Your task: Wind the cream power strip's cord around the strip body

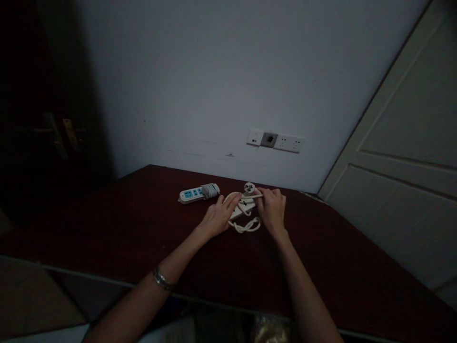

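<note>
A white power strip [236, 212] lies on the dark red table, its pale cord [246, 229] looped over and in front of it. My left hand [218, 216] is closed at the strip's left end, fingers pressing on the strip and a loop of cord. With my right hand [272, 209] I pinch the cord at the strip's right end, close to the round plug [249, 187]. The plug sits just behind the strip, face up. My palms hide parts of the strip and cord.
A second power strip [192, 194] with blue sockets and its cord wound round one end lies left of my hands. Behind the table [107, 228], wall sockets [288, 143] are set in the wall. A pale door [400, 190] stands at right, a dark door at left.
</note>
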{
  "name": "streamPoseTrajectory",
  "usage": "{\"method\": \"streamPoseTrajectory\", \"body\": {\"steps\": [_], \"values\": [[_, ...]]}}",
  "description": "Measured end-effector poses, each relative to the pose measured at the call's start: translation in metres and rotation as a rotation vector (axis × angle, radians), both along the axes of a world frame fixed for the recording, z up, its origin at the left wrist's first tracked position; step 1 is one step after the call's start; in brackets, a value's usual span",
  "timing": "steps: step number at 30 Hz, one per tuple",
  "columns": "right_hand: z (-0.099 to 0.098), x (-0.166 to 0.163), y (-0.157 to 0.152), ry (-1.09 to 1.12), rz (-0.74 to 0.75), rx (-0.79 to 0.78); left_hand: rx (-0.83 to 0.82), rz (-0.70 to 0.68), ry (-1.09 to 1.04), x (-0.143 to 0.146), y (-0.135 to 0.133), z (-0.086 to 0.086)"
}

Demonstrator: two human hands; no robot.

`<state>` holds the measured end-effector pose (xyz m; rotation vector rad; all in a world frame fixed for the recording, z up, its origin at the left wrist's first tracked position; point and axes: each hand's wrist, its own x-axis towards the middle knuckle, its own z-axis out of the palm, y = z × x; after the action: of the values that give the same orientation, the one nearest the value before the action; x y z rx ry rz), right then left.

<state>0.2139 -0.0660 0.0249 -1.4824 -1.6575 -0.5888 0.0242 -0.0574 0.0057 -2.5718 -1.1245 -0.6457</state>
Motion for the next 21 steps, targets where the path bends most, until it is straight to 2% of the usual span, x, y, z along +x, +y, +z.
{"method": "streamPoseTrajectory", "body": {"steps": [2, 4, 8, 10, 12, 16, 21], "values": [[0.001, 0.006, 0.003, 0.11, 0.134, 0.018, -0.023, -0.015, -0.014, 0.0, 0.0, 0.0], [0.002, 0.01, 0.005, 0.338, 0.333, -0.026, -0.054, -0.028, -0.041, 0.0, 0.0, 0.0], [0.007, 0.012, 0.008, 0.888, 0.731, -0.266, -0.116, -0.057, -0.091, -0.003, 0.001, 0.001], [0.011, 0.011, 0.009, 1.123, 0.766, -0.336, -0.136, -0.064, -0.102, -0.004, 0.001, 0.002], [0.017, 0.012, 0.009, 1.243, 0.702, -0.429, -0.152, -0.065, -0.104, -0.004, 0.001, 0.002], [0.035, 0.018, 0.008, 1.129, 0.617, -0.658, -0.189, -0.05, -0.095, -0.003, -0.001, 0.0], [0.067, 0.015, 0.007, 0.716, 0.72, -0.734, -0.174, -0.046, -0.123, -0.002, 0.0, 0.002]]}}
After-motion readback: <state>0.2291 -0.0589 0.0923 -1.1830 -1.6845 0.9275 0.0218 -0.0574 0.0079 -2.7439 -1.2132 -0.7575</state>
